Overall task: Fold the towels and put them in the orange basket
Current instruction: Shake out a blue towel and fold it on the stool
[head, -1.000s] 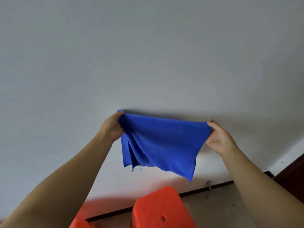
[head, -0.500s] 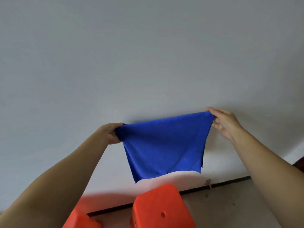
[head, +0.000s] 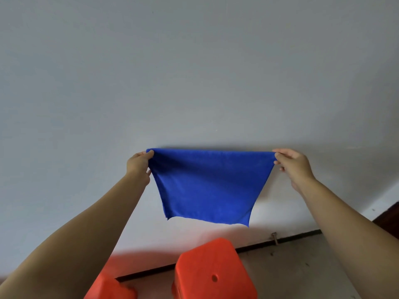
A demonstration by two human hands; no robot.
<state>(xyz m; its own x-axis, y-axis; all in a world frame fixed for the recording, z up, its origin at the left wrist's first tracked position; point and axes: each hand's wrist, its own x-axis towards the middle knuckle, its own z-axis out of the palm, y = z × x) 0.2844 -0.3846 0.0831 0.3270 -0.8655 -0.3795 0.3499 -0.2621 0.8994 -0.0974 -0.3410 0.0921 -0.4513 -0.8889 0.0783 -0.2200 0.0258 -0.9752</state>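
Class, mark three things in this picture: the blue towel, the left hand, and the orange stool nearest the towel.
blue towel (head: pixel 208 186): head view, middle of the hanging cloth.
left hand (head: pixel 139 161): head view, back of the hand.
orange stool (head: pixel 212 270): head view, its top surface.

Blue towel (head: pixel 208 186) now taut, level.

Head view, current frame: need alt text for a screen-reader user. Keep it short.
Two bare hands hold a bright blue cloth towel spread in the air before a plain grey-white wall, the left hand and right hand each pinching a top corner. Below stand two orange plastic objects, cut off by the frame.
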